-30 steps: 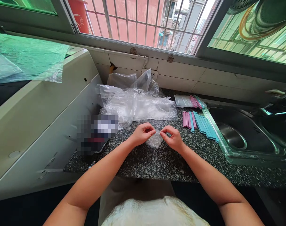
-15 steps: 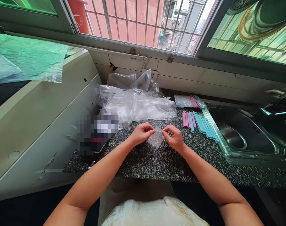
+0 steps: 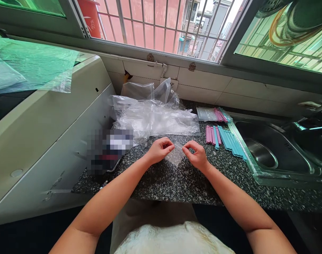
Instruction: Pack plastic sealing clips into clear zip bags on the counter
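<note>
Between my hands is a small clear plastic bag (image 3: 176, 157), its top edge pinched from both sides over the dark speckled counter (image 3: 161, 183). My left hand (image 3: 160, 150) is closed, thumb and forefinger on the bag's left corner. At the right corner, my right hand (image 3: 195, 155) grips it the same way. The bag's lower part is so transparent that its outline is hard to follow. Just beyond my hands lies a heap of clear plastic bags (image 3: 158, 118). To the right, pink sealing clips (image 3: 210, 134) and teal sealing clips (image 3: 231, 143) lie side by side in a row.
More clips rest on a flat clear packet (image 3: 207, 114) near the wall. A steel sink (image 3: 272, 141) is at the right. On the left stand a pixelated item (image 3: 110, 151) and a pale appliance side (image 3: 57, 141), with plastic sheeting (image 3: 36, 67) above. A barred window is behind.
My hands keep almost the same pinch on the bag, in nearly the same spot. The whole view has shifted very slightly; nothing else visibly differs.
</note>
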Action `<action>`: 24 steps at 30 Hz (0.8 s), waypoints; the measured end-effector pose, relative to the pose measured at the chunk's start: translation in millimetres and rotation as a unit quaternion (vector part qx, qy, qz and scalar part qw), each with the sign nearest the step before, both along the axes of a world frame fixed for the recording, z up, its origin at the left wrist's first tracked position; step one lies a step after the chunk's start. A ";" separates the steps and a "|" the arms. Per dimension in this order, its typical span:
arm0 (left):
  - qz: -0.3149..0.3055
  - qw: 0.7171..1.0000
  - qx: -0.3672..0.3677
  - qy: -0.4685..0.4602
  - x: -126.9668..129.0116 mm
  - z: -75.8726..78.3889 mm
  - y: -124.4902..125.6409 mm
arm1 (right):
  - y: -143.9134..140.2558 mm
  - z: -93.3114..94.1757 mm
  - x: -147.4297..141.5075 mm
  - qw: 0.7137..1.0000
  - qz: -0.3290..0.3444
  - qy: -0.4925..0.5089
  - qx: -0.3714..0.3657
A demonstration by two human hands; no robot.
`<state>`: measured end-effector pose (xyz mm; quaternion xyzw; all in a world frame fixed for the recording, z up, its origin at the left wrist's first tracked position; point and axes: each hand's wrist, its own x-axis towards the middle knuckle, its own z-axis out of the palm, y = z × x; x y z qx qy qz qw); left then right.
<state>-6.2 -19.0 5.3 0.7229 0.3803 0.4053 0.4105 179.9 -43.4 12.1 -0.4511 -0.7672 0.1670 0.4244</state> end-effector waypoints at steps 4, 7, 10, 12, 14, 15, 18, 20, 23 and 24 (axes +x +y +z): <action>-0.025 0.999 0.006 0.024 0.8 1.0 -1.4 | -0.3 0.3 -0.3 1.000 0.020 -0.001 -0.011; -0.038 0.999 0.007 0.030 2.1 1.4 -2.4 | -0.7 1.1 -1.6 1.000 0.021 -0.003 0.001; -0.042 0.999 0.005 0.029 3.1 1.7 -2.8 | -1.2 2.1 -2.6 1.000 0.016 -0.008 0.010; -0.041 0.999 0.005 0.028 3.5 1.8 -2.7 | -1.5 2.5 -2.9 1.000 0.011 -0.008 0.009; -0.040 0.999 0.007 0.028 3.8 1.8 -2.5 | -1.7 2.5 -3.0 1.000 0.009 -0.007 0.007; -0.038 0.999 0.009 0.028 3.9 1.6 -2.4 | -1.7 2.4 -3.0 1.000 0.009 -0.006 0.007; -0.035 0.999 0.010 0.028 3.9 0.7 -1.9 | -1.6 2.1 -3.2 1.000 0.011 -0.005 0.008; -0.029 0.999 0.003 0.030 3.5 0.0 -1.6 | -1.3 2.4 -2.7 1.000 0.008 -0.005 0.004; -0.032 0.999 -0.016 0.040 2.9 -0.8 -1.6 | -0.3 3.3 -0.2 1.000 -0.013 0.003 -0.001; -0.037 0.998 -0.020 0.042 2.9 -1.0 -1.6 | 0.2 3.7 1.1 1.000 -0.025 0.011 -0.001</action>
